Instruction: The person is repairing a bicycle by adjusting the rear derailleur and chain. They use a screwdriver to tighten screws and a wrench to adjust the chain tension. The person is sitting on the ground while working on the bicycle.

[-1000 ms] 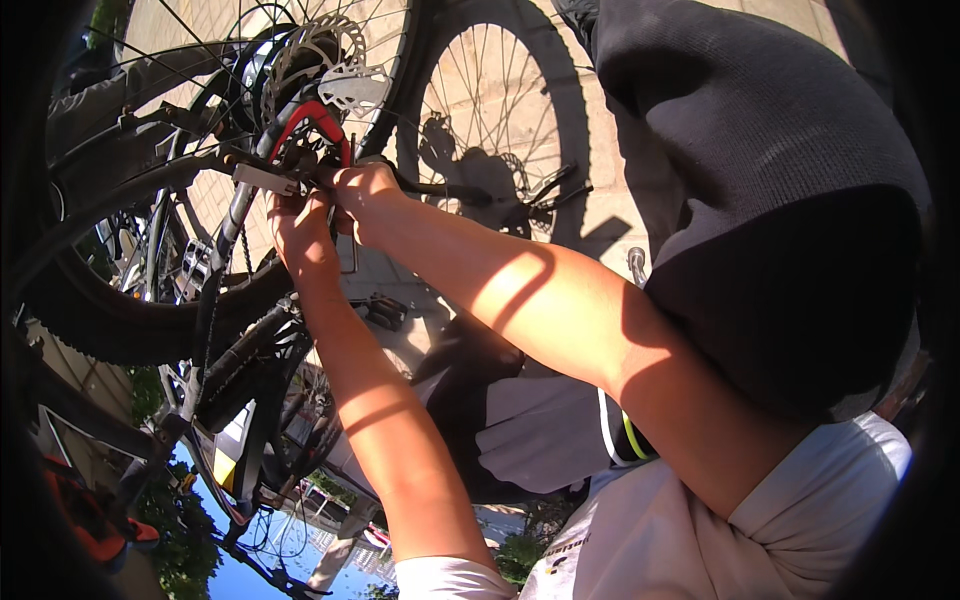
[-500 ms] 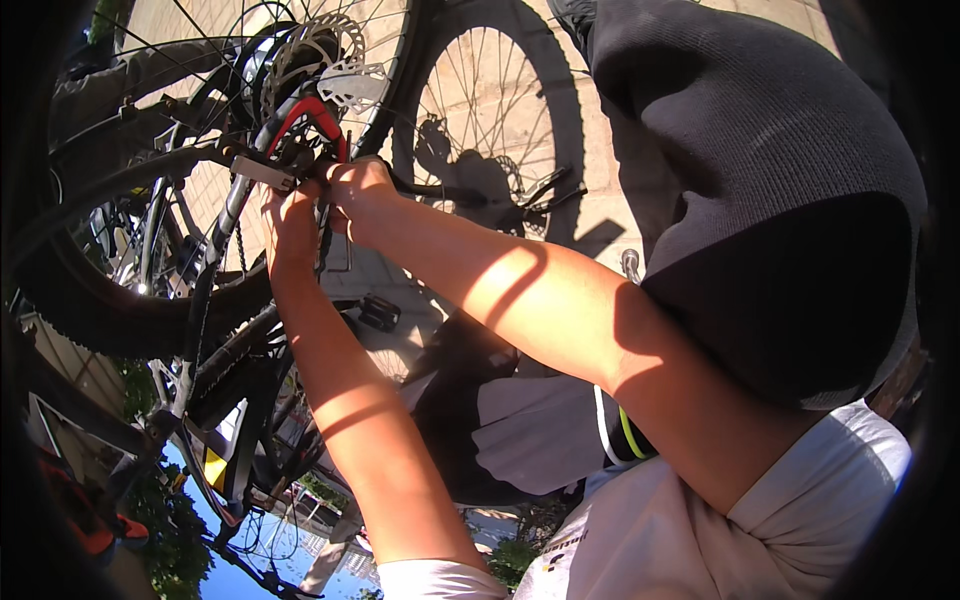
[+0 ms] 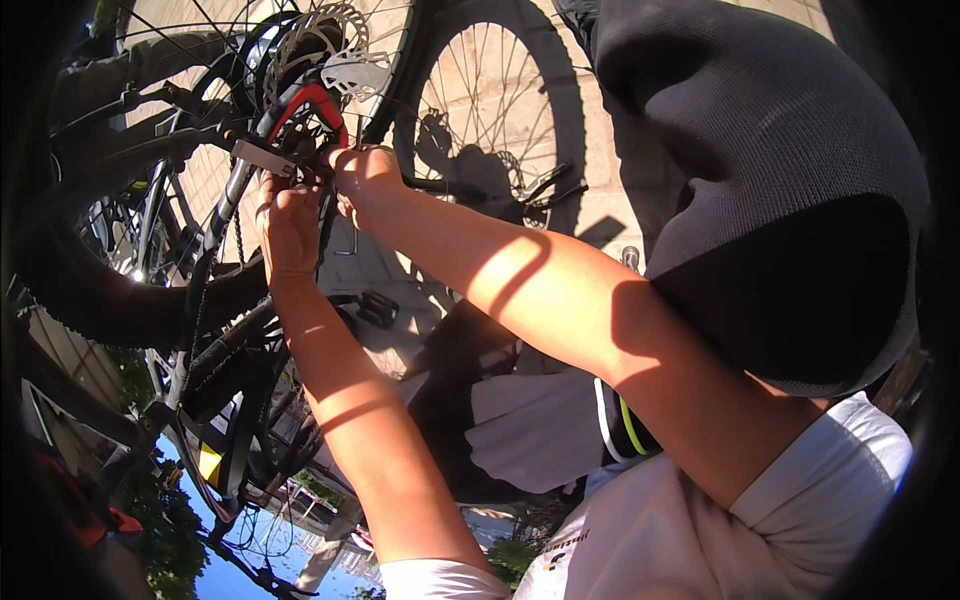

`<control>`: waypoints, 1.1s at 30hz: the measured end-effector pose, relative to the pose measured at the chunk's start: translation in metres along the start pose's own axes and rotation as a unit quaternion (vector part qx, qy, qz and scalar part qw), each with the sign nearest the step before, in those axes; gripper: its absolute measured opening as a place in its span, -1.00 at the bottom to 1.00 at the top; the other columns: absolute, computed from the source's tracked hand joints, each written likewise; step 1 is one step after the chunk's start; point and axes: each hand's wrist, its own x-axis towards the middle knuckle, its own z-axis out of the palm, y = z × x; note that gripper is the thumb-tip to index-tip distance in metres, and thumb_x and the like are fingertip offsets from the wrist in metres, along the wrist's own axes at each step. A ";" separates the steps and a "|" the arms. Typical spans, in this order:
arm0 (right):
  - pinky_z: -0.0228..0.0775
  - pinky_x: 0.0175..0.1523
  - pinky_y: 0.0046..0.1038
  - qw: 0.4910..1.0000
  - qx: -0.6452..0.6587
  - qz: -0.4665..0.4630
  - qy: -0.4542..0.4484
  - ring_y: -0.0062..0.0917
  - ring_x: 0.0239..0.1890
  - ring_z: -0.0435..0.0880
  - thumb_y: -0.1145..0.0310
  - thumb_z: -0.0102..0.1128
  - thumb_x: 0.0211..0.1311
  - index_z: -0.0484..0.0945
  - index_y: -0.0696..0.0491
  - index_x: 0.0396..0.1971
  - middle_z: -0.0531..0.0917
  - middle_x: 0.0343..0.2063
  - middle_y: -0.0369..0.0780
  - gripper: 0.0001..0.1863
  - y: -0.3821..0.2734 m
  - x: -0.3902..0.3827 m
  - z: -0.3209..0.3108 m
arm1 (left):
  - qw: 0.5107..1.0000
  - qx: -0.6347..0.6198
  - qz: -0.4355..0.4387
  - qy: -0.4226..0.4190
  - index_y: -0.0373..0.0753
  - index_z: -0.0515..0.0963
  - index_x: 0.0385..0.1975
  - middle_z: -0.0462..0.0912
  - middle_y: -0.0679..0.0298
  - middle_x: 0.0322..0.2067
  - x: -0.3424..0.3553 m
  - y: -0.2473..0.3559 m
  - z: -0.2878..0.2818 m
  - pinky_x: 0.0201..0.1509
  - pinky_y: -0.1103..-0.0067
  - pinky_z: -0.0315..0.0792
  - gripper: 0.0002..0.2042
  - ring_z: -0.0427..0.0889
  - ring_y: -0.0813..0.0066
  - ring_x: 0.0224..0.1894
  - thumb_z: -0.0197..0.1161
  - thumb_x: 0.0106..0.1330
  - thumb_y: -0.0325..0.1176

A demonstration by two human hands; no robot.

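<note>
Left hand (image 3: 288, 230) slightly farther left by bicycle (image 3: 315, 95), right hand (image 3: 368, 180) alongside; grasps unclear.

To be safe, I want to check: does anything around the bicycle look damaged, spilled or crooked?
Nothing clearly stands out. The brake disc shows no obvious bend, and the red frame section no visible crack. The left hand and right hand partly cover the small parts there; I cannot judge those.
</note>
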 end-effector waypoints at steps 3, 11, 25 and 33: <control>0.06 -0.66 -0.51 0.988 0.028 0.065 -0.137 -0.66 -0.72 0.31 0.42 0.11 0.19 0.48 0.08 -0.50 0.39 -0.70 -0.36 -0.90 0.011 -0.012 -0.026 | 0.997 0.037 0.020 0.068 -0.39 0.29 0.06 0.45 0.11 -0.04 -0.033 0.008 0.004 0.22 0.35 0.27 -0.56 0.46 0.26 0.01 0.07 0.12 -0.49; -0.04 -0.64 -0.63 0.864 -0.179 0.218 -0.418 -0.75 -0.76 0.10 0.25 0.12 0.27 0.52 0.08 -0.34 0.23 -0.81 -0.45 -0.80 -0.059 -0.007 -0.112 | 0.976 -0.205 -0.024 0.070 -0.34 0.48 -0.12 0.54 0.21 -0.33 -0.043 -0.053 -0.038 -0.14 0.44 0.43 -0.74 0.52 0.35 -0.26 0.03 0.26 -0.36; 0.45 -0.29 -0.34 0.543 -0.822 -0.167 0.036 -0.27 -0.44 0.64 0.15 0.24 0.06 0.63 0.16 -0.53 0.64 -0.54 -0.07 -0.68 -0.060 0.051 -0.240 | 0.933 -0.081 -0.329 0.121 -0.21 0.49 -0.36 0.41 0.41 -0.62 -0.079 -0.208 -0.032 -0.41 0.56 0.34 -0.90 0.44 0.53 -0.54 0.14 0.26 -0.33; 0.47 -0.17 -0.25 0.398 -0.914 -0.071 0.047 -0.20 -0.24 0.64 0.24 0.09 0.12 0.64 0.11 -0.44 0.65 -0.36 -0.08 -0.74 -0.015 0.073 -0.258 | 0.936 -0.044 -0.327 0.120 -0.20 0.50 -0.28 0.56 0.31 -0.44 -0.097 -0.213 -0.037 -0.47 0.59 0.48 -0.84 0.59 0.50 -0.44 0.19 0.22 -0.30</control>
